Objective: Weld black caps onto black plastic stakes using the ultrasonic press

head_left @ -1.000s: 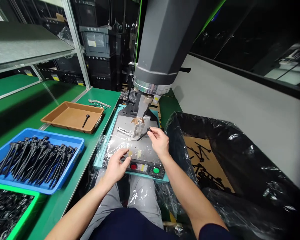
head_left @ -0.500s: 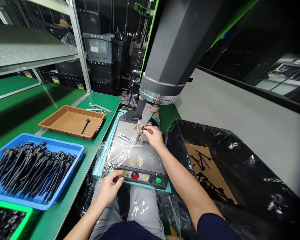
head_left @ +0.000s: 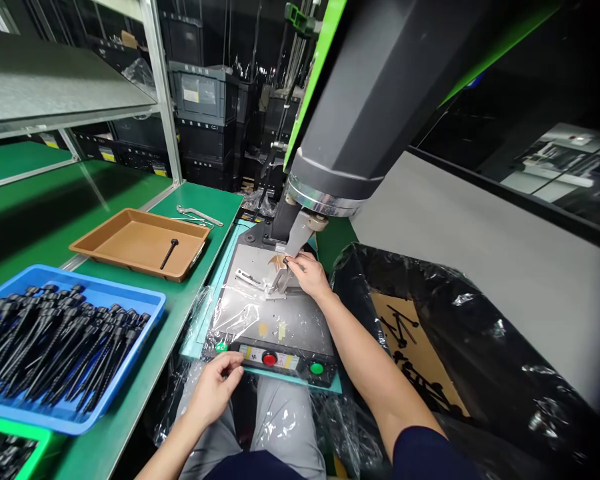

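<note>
In the middle of the frame, the right hand point(head_left: 311, 277) pinches a black part point(head_left: 286, 261) at the metal fixture point(head_left: 279, 285), though most of this part is hard to make out. The left hand point(head_left: 213, 388), at lower centre-left, has loosely curled fingers with a narrow gap to the thumb. A green bin point(head_left: 43, 437) is cut off at lower left, beside the green table point(head_left: 147, 353), and dark crates point(head_left: 205, 143) stand stacked at upper left.

To my left, the green surface point(head_left: 203, 192) carries metal tools point(head_left: 198, 215), a brown tray point(head_left: 130, 237), a blue tray point(head_left: 120, 293) and, nearest me, a green-rimmed bin point(head_left: 41, 443).
</note>
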`<action>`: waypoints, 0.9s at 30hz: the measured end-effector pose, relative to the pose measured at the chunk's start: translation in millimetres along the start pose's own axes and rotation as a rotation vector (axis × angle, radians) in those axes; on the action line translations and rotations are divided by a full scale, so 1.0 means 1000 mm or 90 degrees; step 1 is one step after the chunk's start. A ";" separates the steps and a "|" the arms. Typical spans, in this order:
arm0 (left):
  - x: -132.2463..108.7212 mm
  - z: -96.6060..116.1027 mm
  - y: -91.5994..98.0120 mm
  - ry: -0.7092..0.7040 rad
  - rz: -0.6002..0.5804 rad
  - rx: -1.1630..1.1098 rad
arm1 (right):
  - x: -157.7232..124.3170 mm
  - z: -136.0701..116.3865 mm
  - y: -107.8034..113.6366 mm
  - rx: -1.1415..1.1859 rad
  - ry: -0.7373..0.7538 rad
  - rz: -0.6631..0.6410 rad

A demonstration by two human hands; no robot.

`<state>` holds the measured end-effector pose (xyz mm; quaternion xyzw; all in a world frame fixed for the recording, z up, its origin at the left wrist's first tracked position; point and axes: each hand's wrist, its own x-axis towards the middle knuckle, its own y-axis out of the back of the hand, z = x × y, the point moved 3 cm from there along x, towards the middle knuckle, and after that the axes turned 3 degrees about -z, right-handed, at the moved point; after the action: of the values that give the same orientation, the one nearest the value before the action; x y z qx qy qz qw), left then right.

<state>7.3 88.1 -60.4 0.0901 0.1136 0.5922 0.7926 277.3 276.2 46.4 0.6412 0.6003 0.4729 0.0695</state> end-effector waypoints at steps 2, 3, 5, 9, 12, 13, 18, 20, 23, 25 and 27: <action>-0.001 -0.003 0.000 0.007 -0.001 0.002 | 0.000 0.001 0.000 0.001 -0.008 0.005; -0.001 -0.004 0.001 0.008 -0.001 0.003 | 0.000 0.001 -0.001 0.002 -0.018 0.013; -0.001 -0.004 0.001 0.011 0.001 0.005 | 0.000 0.002 -0.003 0.001 -0.040 0.021; 0.000 0.000 0.003 0.006 0.009 0.006 | -0.001 0.002 -0.003 0.031 -0.064 -0.003; -0.001 0.004 0.010 -0.008 0.019 0.019 | -0.011 0.003 0.010 0.075 -0.099 0.045; -0.003 0.005 0.013 -0.010 0.027 0.025 | -0.018 0.004 0.016 0.081 -0.132 0.083; -0.028 0.013 0.046 0.012 0.097 0.063 | -0.082 -0.004 0.029 0.137 -0.278 0.131; -0.045 0.020 0.067 0.012 0.133 0.107 | -0.113 -0.011 0.028 0.162 -0.325 0.081; -0.075 0.036 0.109 0.012 0.221 0.202 | -0.152 -0.015 0.034 0.212 -0.399 0.039; -0.097 0.046 0.143 0.025 0.299 0.281 | -0.170 -0.016 0.046 0.244 -0.415 0.045; -0.120 0.053 0.177 0.063 0.369 0.384 | -0.182 -0.015 0.065 0.241 -0.418 0.069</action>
<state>-173.0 22.1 48.5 0.3179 0.2899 0.7343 0.5251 342.9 99.7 2.1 0.7907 0.5883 0.1262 0.1132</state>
